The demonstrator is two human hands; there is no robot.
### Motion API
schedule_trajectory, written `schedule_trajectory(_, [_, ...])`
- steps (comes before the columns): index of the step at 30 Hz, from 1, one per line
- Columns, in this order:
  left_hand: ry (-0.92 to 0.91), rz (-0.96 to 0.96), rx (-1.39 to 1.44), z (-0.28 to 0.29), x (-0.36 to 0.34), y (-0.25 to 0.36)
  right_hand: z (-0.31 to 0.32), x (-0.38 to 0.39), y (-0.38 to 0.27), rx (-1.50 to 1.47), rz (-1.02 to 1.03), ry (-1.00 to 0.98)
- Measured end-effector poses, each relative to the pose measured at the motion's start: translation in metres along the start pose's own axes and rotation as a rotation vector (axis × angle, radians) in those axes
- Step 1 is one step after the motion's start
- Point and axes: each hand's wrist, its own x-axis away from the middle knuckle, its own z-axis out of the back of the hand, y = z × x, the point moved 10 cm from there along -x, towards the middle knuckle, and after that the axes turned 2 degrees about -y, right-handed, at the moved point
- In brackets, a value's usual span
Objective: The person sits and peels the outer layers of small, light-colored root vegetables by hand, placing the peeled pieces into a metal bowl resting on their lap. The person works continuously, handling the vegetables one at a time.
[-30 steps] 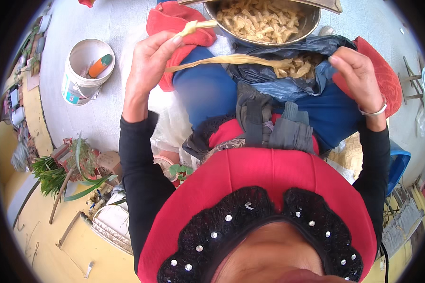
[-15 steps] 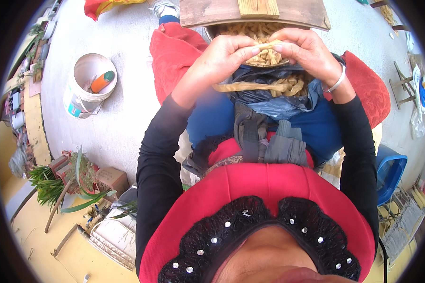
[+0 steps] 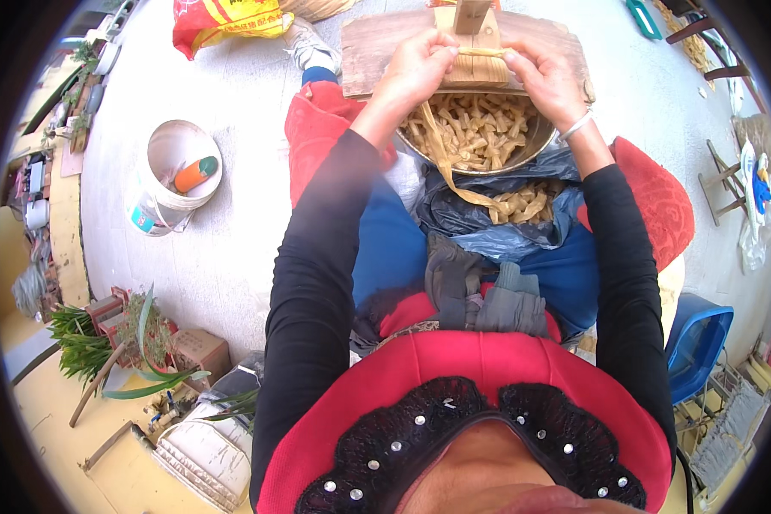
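Observation:
Pinched between the fingertips of both hands is a soft, ribbon-like tan strip [image 3: 481, 52], stretched level above a wooden board [image 3: 368, 56]. My left hand [image 3: 418, 68] grips its left end, and my right hand [image 3: 550, 86] grips its right end. From the left hand a long tail of the strip hangs down across a metal basin [image 3: 542, 147] to a dark plastic bag [image 3: 450, 206] on my lap. Many short, twisted tan pieces [image 3: 480, 128] fill the basin. More tan strip [image 3: 522, 204] lies bunched in the bag.
An upright wooden post [image 3: 471, 17] rises from the board. To the left stands a white bucket [image 3: 158, 210] with an orange-and-green item inside. A red-yellow sack [image 3: 231, 21] lies at the far left, a blue plastic container [image 3: 698, 347] at the right, potted plants [image 3: 81, 343] near left.
Both hands have moved away from me, from over the basin to above the board, carrying the strip. They are farther apart, and more of the basin and post shows.

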Motion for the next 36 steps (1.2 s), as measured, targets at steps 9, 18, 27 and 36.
schedule_trajectory(9, [0.241, -0.089, -0.625, 0.016, 0.000, 0.000, -0.018, -0.001, 0.000, 0.460, 0.100, 0.028])
schedule_trajectory(18, [-0.048, 0.232, 0.387, -0.043, 0.068, -0.013, -0.027, 0.055, -0.089, 0.553, 0.420, 0.213])
schedule_trajectory(27, [-0.343, 0.436, 0.506, -0.067, 0.140, -0.018, -0.035, 0.100, -0.040, 0.313, 0.038, -0.074])
schedule_trajectory(36, [-0.464, 0.299, 0.674, -0.088, 0.168, 0.018, -0.024, 0.127, -0.060, -0.106, -0.041, -0.054])
